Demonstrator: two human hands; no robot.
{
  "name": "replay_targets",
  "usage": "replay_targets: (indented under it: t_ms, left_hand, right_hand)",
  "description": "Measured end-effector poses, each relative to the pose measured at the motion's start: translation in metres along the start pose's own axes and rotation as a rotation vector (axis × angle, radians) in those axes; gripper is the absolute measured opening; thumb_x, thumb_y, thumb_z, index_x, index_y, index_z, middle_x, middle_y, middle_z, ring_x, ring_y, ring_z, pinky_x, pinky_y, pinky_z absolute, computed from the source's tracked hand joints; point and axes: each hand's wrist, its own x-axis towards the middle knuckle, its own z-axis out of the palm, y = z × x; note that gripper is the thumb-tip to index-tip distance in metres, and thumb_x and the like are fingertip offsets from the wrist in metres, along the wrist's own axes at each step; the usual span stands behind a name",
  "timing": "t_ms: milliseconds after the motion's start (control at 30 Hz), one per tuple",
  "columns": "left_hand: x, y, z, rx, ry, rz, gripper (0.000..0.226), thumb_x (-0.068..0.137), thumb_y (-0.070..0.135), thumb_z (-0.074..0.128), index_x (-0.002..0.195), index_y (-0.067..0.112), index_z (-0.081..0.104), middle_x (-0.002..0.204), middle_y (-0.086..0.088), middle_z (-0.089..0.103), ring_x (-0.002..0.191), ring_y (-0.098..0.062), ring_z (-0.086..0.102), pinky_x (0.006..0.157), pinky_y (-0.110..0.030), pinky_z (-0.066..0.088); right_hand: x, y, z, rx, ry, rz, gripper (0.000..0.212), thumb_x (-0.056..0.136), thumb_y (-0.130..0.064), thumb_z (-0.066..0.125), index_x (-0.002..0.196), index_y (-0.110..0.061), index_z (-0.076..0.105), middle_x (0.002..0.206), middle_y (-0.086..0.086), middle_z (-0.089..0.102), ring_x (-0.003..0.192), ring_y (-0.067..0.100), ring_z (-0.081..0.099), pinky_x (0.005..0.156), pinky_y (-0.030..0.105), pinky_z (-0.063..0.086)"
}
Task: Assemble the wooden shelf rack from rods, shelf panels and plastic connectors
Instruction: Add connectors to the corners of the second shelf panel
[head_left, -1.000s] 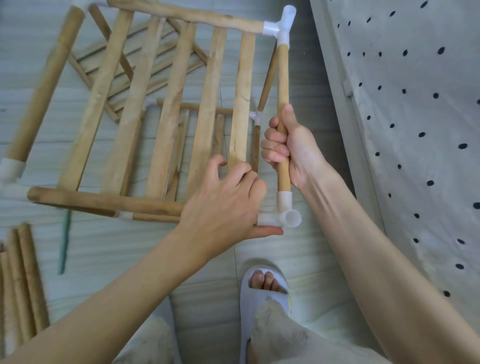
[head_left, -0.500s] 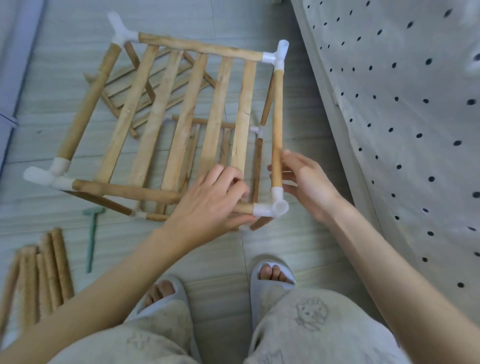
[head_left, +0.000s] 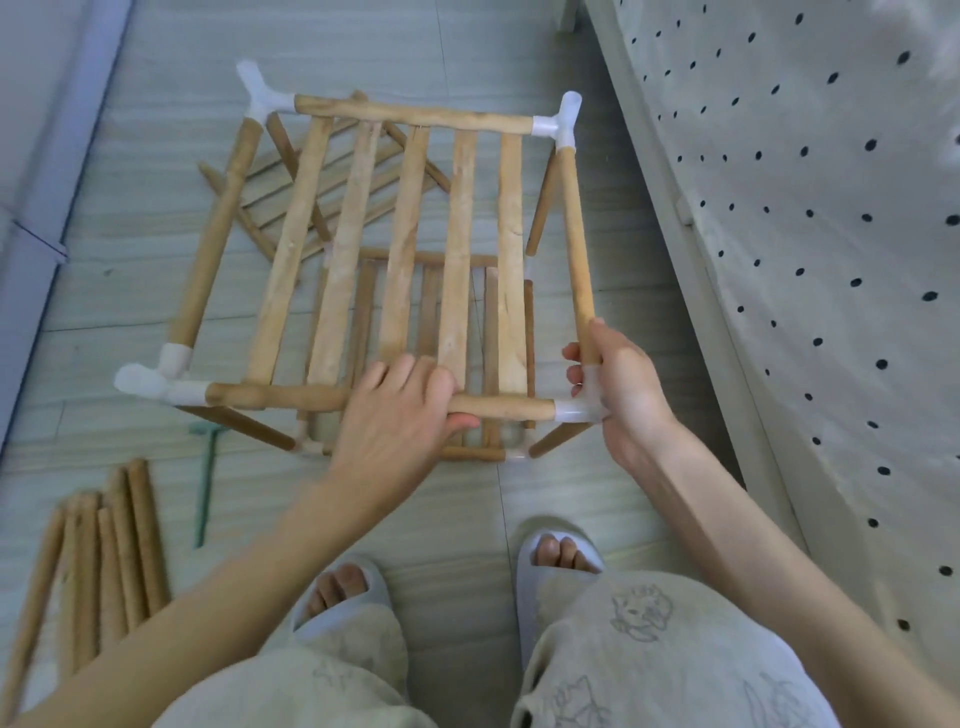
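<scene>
Shelf rack (head_left: 395, 249) held above the floor (head_left: 130, 291), slatted top panel facing up, second panel visible below it. Left hand (head_left: 400, 415) clenched around the near rod (head_left: 280, 396), fingers over the top. Right hand (head_left: 621, 389) grasping the near right connector (head_left: 571, 410) and the base of the right rod (head_left: 576, 234). Spare rods (head_left: 98, 561) lying on the floor, lower left, well apart from the rack.

Your left hand (head_left: 400, 410) covers the middle of the near rod (head_left: 498, 408), your right hand (head_left: 621, 387) hides most of the corner connector (head_left: 571, 410), and the loose rods (head_left: 111, 561) at eight o'clock run off the frame's edge.
</scene>
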Motion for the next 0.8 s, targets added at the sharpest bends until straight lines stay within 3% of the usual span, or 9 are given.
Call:
replay_targets:
  t_ms: [67,233,433,500,600,667,800]
  left_hand:
    - [-0.001,0.007,0.003,0.012,0.042,-0.038,0.045,0.086,0.048,0.036,0.075,0.008,0.055,0.069,-0.006,0.055,0.061,-0.024,0.051,0.054,-0.03,0.036]
    - [-0.001,0.011,0.008,0.076,0.078,-0.061,0.043,0.087,0.047,0.036,0.074,0.009,0.052,0.068,-0.005,0.053,0.061,-0.023,0.048,0.055,-0.031,0.032]
    - [0.009,0.016,0.009,0.062,0.03,-0.16,0.045,0.086,0.049,0.035,0.077,0.009,0.055,0.071,-0.004,0.057,0.065,-0.024,0.05,0.058,-0.033,0.035]
    - [0.013,0.016,0.004,0.022,0.008,-0.187,0.043,0.087,0.047,0.035,0.081,0.011,0.057,0.075,-0.002,0.056,0.068,-0.023,0.05,0.06,-0.033,0.036]
    - [0.006,0.009,-0.007,-0.123,0.028,-0.19,0.035,0.09,0.042,0.034,0.09,0.016,0.058,0.087,0.002,0.054,0.08,-0.019,0.05,0.068,-0.03,0.034]
    - [-0.007,-0.007,-0.021,-0.177,0.078,-0.253,0.029,0.092,0.036,0.034,0.09,0.019,0.058,0.091,0.003,0.055,0.088,-0.02,0.05,0.072,-0.031,0.032]
    - [-0.033,-0.07,-0.048,-0.119,0.214,-0.517,0.025,0.091,0.026,0.037,0.093,0.012,0.058,0.094,-0.007,0.057,0.095,-0.028,0.048,0.078,-0.039,0.032]
  right_hand:
    - [0.007,0.001,-0.002,0.01,0.023,-0.004,0.022,0.098,-0.028,0.038,0.089,-0.014,0.053,0.078,-0.001,0.049,0.06,0.011,0.04,0.069,0.026,0.035]
    - [0.012,0.003,-0.002,0.026,0.01,-0.052,0.02,0.097,-0.013,0.035,0.089,-0.016,0.053,0.077,-0.001,0.048,0.058,0.009,0.039,0.055,0.019,0.034]
    - [0.021,-0.013,-0.002,-0.114,-0.014,-0.114,0.019,0.098,-0.012,0.039,0.106,-0.012,0.056,0.08,0.0,0.057,0.059,0.011,0.044,0.057,0.022,0.043]
    - [0.023,-0.02,-0.001,-0.17,-0.006,-0.137,0.02,0.098,-0.017,0.041,0.11,-0.01,0.056,0.083,0.001,0.061,0.061,0.012,0.05,0.06,0.024,0.05]
    - [0.025,-0.024,0.0,-0.233,0.049,-0.134,0.025,0.097,-0.019,0.04,0.107,-0.008,0.06,0.087,0.002,0.063,0.069,0.015,0.056,0.076,0.032,0.052]
    - [0.025,-0.026,-0.002,-0.36,0.046,-0.141,0.023,0.098,-0.022,0.039,0.107,-0.012,0.057,0.096,0.004,0.063,0.079,0.017,0.059,0.084,0.036,0.05]
    - [0.025,-0.035,-0.001,-0.623,-0.058,-0.167,0.024,0.099,-0.025,0.04,0.115,-0.012,0.051,0.106,0.008,0.06,0.09,0.023,0.061,0.079,0.034,0.046]
